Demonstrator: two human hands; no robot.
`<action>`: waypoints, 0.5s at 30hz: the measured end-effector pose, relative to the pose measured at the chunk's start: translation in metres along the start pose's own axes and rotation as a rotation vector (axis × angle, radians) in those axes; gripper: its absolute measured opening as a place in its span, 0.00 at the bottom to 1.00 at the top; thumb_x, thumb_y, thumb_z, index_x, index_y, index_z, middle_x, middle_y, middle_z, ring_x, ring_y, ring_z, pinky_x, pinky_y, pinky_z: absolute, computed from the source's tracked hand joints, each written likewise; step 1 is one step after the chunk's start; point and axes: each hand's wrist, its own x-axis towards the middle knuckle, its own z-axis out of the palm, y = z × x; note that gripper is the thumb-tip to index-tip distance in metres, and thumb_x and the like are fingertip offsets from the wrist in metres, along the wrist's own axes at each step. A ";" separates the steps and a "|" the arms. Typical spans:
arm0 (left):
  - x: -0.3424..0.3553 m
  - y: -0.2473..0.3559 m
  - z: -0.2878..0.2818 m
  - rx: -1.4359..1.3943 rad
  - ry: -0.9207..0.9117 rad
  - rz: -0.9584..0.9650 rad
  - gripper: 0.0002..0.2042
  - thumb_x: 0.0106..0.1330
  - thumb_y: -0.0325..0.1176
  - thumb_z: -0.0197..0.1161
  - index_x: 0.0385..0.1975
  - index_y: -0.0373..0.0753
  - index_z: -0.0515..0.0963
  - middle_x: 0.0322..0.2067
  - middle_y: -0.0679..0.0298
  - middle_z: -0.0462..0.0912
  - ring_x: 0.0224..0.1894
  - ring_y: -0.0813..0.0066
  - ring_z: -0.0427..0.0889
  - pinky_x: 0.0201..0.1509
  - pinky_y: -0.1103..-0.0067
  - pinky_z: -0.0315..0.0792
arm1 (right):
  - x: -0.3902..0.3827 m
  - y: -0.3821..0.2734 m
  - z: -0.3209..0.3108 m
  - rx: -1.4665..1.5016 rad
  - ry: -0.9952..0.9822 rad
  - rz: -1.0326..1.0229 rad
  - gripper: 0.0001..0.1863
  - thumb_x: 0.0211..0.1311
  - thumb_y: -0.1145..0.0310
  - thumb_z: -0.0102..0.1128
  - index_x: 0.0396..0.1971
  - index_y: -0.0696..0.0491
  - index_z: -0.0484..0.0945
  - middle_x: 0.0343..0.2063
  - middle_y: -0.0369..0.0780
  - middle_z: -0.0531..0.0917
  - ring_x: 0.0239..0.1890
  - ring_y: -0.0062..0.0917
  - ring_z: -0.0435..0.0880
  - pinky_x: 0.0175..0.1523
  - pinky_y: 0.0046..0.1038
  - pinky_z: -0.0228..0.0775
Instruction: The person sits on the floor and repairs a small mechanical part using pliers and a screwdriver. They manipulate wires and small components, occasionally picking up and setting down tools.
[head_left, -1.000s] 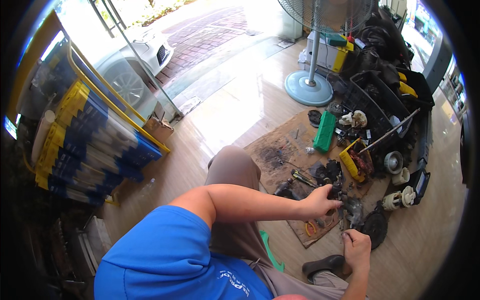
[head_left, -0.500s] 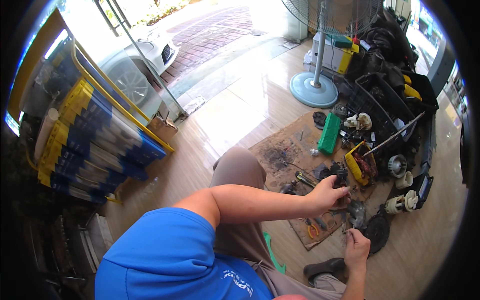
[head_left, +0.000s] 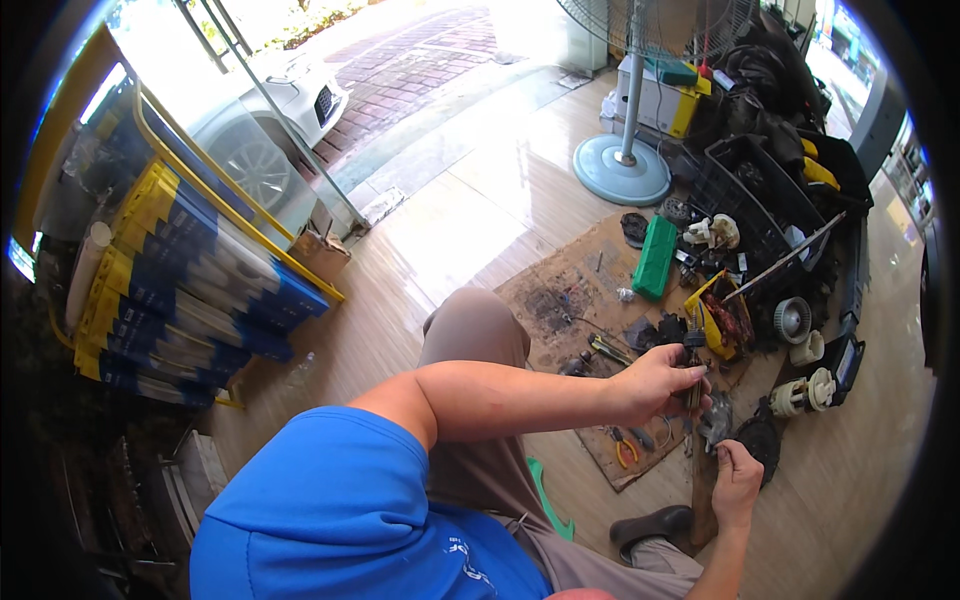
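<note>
My left hand (head_left: pixel 660 385) is closed round a dark, narrow mechanical part (head_left: pixel 694 345), held upright above the cardboard mat (head_left: pixel 550 290). My right hand (head_left: pixel 735 475) is pinched just below it, beside a crumpled grey item (head_left: pixel 715 420) and a black round piece (head_left: pixel 758 450); what its fingertips hold is too small to make out. Orange-handled pliers (head_left: pixel 627 450) lie on the cardboard under my left forearm. A green case (head_left: pixel 655 258), a yellow holder (head_left: pixel 712 325) with red contents and scattered grimy parts lie around my hands.
Black crates (head_left: pixel 760 200) of parts, a pale pump unit (head_left: pixel 805 392) and a metal blower wheel (head_left: pixel 792 320) crowd the right. A standing fan (head_left: pixel 620 180) is behind. A yellow rack (head_left: pixel 300 275) of blue-and-yellow packages stands left, beside a glass door; a white car (head_left: pixel 300 100) is outside.
My left hand has moved slightly right, and the dark part in it now stands higher and more upright. My right hand has shifted up and to the right, toward my left hand.
</note>
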 end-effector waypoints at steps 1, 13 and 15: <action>0.000 0.001 0.001 -0.006 0.009 -0.007 0.10 0.78 0.31 0.56 0.53 0.36 0.67 0.44 0.57 0.81 0.47 0.63 0.86 0.55 0.62 0.84 | -0.001 0.003 0.000 0.004 0.008 -0.019 0.07 0.70 0.72 0.59 0.35 0.61 0.81 0.27 0.51 0.82 0.28 0.42 0.83 0.36 0.34 0.73; 0.003 -0.001 -0.019 -0.007 0.058 0.074 0.09 0.77 0.29 0.57 0.52 0.37 0.67 0.43 0.59 0.79 0.45 0.65 0.85 0.51 0.65 0.86 | -0.031 0.105 -0.021 -0.352 -0.029 0.091 0.06 0.64 0.76 0.61 0.38 0.59 0.84 0.33 0.51 0.83 0.37 0.46 0.83 0.44 0.40 0.74; 0.002 -0.002 -0.017 -0.009 0.063 0.074 0.10 0.77 0.29 0.57 0.52 0.37 0.68 0.43 0.59 0.79 0.46 0.65 0.85 0.51 0.66 0.85 | -0.038 0.126 -0.030 -0.393 -0.055 0.205 0.07 0.63 0.77 0.62 0.40 0.60 0.85 0.36 0.53 0.85 0.41 0.48 0.85 0.49 0.41 0.76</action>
